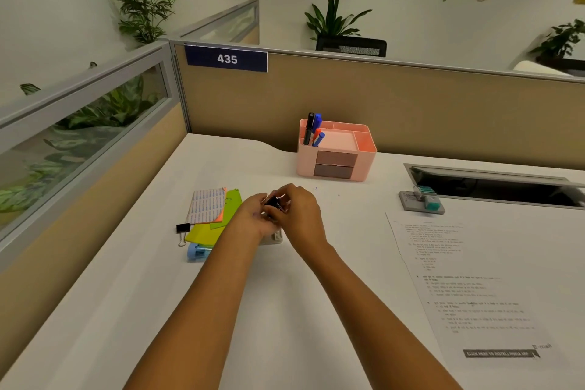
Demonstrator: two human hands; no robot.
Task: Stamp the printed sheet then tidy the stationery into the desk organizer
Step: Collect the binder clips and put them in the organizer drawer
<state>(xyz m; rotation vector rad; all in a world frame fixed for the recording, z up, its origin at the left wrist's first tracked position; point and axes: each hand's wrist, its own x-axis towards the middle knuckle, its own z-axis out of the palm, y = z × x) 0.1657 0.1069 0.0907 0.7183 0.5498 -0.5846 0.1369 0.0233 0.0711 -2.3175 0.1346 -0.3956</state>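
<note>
Both my hands meet above the middle of the desk around a small black object (274, 202) that looks like a binder clip. My left hand (251, 214) cups it from the left. The fingers of my right hand (300, 210) curl over it and pinch it. The pink desk organizer (335, 165) stands at the back with several markers (314, 130) in its left slot. On the right lies the printed sheet (474, 279). A grey stamp pad with a teal stamp (422, 201) sits behind the sheet.
Left of my hands lie a label sheet (207, 204), green, yellow and orange sticky notes (205, 233), another black binder clip (183, 228) and a blue item (198, 252). A pale object (276, 237) shows under my wrists. An open cable hatch (493, 187) is at the back right.
</note>
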